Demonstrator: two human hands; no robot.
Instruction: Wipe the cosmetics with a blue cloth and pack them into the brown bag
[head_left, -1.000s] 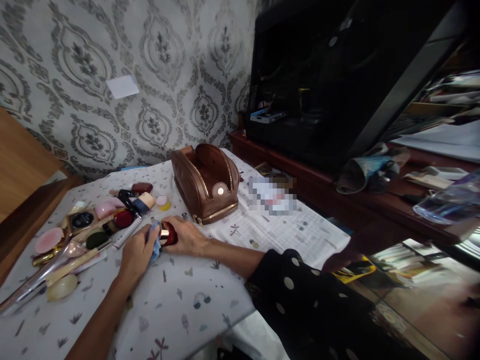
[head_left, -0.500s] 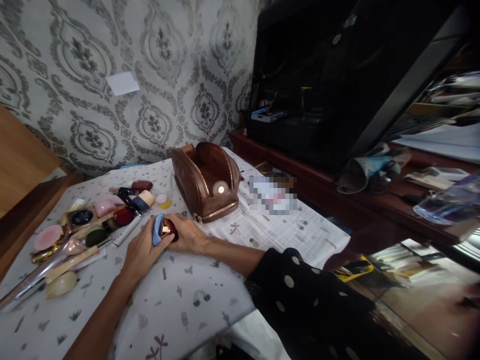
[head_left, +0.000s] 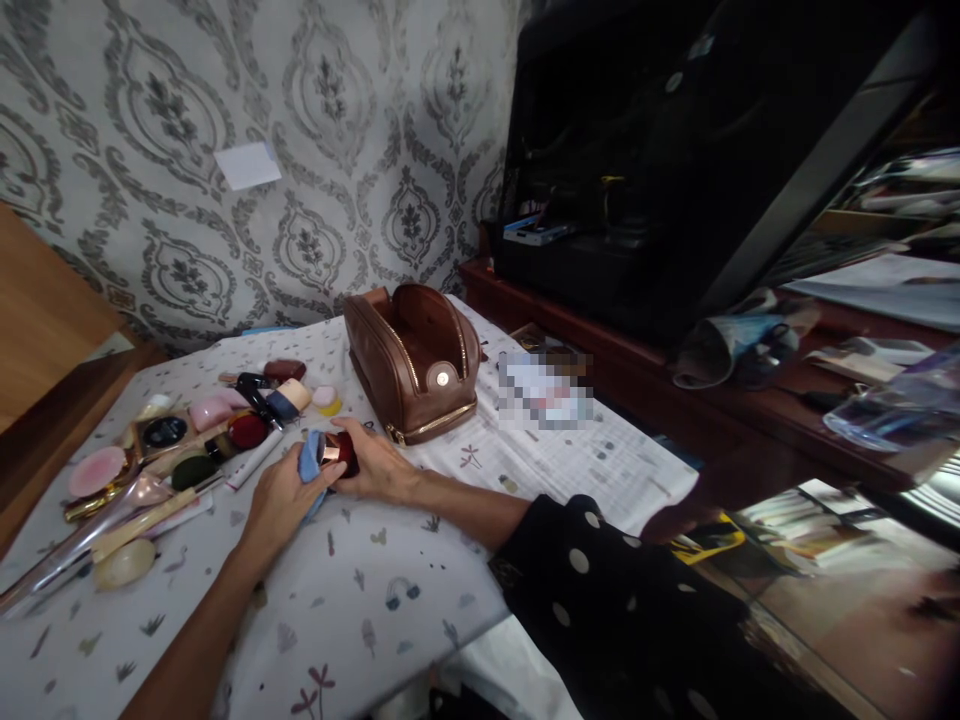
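Note:
My left hand (head_left: 279,492) is closed on a light blue cloth (head_left: 310,456), pressing it against a small dark red bottle with a shiny copper-coloured band (head_left: 331,454). The bottle's other end is gripped by my right hand (head_left: 379,468), its fingers wrapped round the dark red part. Both hands meet just above the patterned white cloth. Right behind them stands a brown leather cosmetic bag (head_left: 375,345), unzipped, its flap raised. Left of my hands lies a loose pile of make-up: a pink round case (head_left: 97,471), a black round compact (head_left: 164,432) and several tubes and brushes.
A white cloth with small prints (head_left: 420,640) covers the table. A large dark screen (head_left: 600,170) stands on a reddish-brown desk (head_left: 600,345) at the right. Clear plastic (head_left: 892,410) and papers (head_left: 885,285) lie on that desk. A wooden panel (head_left: 52,300) borders the left side.
The blue cloth has shifted and spread lower under my left hand, and more of the bottle's copper band shows. The bag and the make-up pile stay put.

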